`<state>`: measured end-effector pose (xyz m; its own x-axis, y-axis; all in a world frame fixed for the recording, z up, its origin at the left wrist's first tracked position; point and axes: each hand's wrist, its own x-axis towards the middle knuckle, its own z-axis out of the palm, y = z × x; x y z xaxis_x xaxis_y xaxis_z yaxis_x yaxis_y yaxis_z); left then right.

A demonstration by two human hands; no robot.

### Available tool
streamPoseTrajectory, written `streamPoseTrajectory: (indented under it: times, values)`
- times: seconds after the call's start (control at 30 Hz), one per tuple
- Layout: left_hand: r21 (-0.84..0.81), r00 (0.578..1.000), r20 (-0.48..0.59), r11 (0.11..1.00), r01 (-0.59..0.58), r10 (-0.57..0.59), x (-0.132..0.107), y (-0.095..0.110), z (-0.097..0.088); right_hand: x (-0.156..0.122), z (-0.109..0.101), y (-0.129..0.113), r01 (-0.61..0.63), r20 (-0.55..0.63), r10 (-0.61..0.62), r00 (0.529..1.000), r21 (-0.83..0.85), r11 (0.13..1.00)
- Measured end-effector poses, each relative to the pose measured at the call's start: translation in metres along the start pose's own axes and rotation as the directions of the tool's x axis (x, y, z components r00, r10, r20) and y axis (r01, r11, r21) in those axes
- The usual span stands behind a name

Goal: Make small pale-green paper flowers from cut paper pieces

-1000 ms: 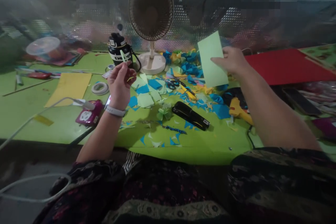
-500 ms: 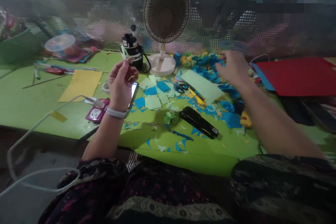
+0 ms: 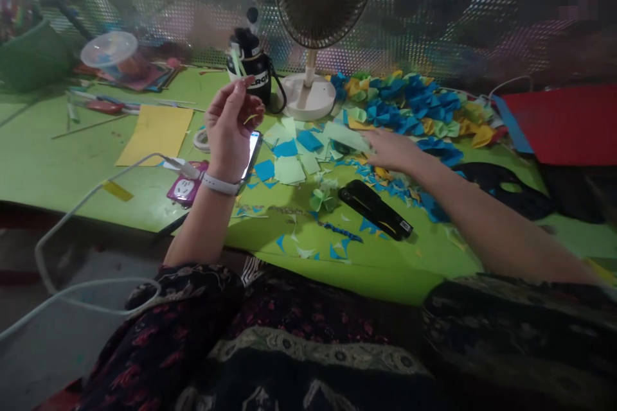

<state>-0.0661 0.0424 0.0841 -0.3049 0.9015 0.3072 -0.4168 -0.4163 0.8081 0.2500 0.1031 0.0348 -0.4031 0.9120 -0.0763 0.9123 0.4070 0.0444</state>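
Paper sheet (image 3: 348, 136) behind stapler (image 3: 373, 207)

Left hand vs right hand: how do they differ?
The left hand is raised, pinching thin pale green paper; the right hand is low, at a pale green sheet's edge. The left wears a pale wristband; the right shows none. Both are over the table.

The black bottle (image 3: 255, 63) bears partly hidden letters, apparently "ERG".
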Motion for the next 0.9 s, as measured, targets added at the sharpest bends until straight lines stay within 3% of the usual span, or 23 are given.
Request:
streamPoseTrajectory:
  times: [0.1, 0.17, 0.27, 0.3, 0.33, 0.4, 0.5, 0.6, 0.67, 0.73, 0.77, 0.83, 0.9]
  values:
    - [0.007, 0.999, -0.009, 0.999, 0.049, -0.049, 0.001, -0.001, 0.002, -0.004, -0.012, 0.003, -0.115, 0.029, 0.115, 0.993, 0.004, 0.993]
    - [0.02, 0.997, -0.016, 0.997, 0.077, -0.077, 0.002, -0.003, 0.002, -0.016, -0.025, -0.003, -0.143, -0.016, 0.143, 0.99, 0.008, 0.99]
    - [0.034, 0.996, 0.022, 0.996, 0.084, -0.085, 0.0, -0.01, 0.001, -0.055, -0.04, -0.034, -0.069, -0.232, 0.074, 0.97, 0.028, 0.997]
    - [0.043, 0.995, 0.042, 0.995, 0.087, -0.088, -0.002, -0.013, 0.0, -0.071, -0.041, -0.049, 0.012, -0.236, 0.007, 0.972, 0.078, 0.997]
    - [0.06, 0.993, 0.064, 0.993, 0.097, -0.101, -0.004, -0.016, 0.0, -0.087, -0.039, -0.066, 0.118, -0.151, -0.098, 0.984, 0.132, 0.984]
    - [0.12, 0.983, 0.112, 0.983, 0.135, -0.149, -0.011, -0.022, 0.002, -0.115, -0.03, -0.099, 0.306, 0.092, -0.321, 0.943, 0.145, 0.941]
    - [0.234, 0.943, 0.186, 0.945, 0.23, -0.276, -0.023, -0.03, 0.006, -0.135, -0.011, -0.129, 0.302, 0.255, -0.295, 0.921, 0.012, 0.953]
    - [0.29, 0.893, 0.275, 0.916, 0.277, -0.357, -0.033, -0.036, 0.01, -0.137, -0.008, -0.126, 0.199, 0.229, -0.203, 0.952, 0.042, 0.979]
    - [0.313, 0.871, 0.307, 0.905, 0.288, -0.383, -0.037, -0.038, 0.012, -0.137, -0.015, -0.113, 0.136, 0.096, -0.157, 0.983, 0.192, 0.972]
    - [0.326, 0.85, 0.345, 0.9, 0.289, -0.398, -0.04, -0.04, 0.013, -0.137, -0.027, -0.1, 0.07, -0.07, -0.044, 0.997, 0.433, 0.899]
    - [0.329, 0.835, 0.371, 0.899, 0.29, -0.405, -0.043, -0.041, 0.014, -0.136, -0.032, -0.096, 0.035, -0.121, 0.042, 0.992, 0.571, 0.821]
    - [0.337, 0.794, 0.433, 0.894, 0.297, -0.427, -0.049, -0.044, 0.017, -0.132, -0.038, -0.091, -0.023, -0.114, 0.197, 0.974, 0.812, 0.583]
    - [0.35, 0.738, 0.502, 0.886, 0.304, -0.451, -0.056, -0.046, 0.02, -0.123, -0.039, -0.093, -0.03, -0.065, 0.264, 0.962, 0.94, 0.34]
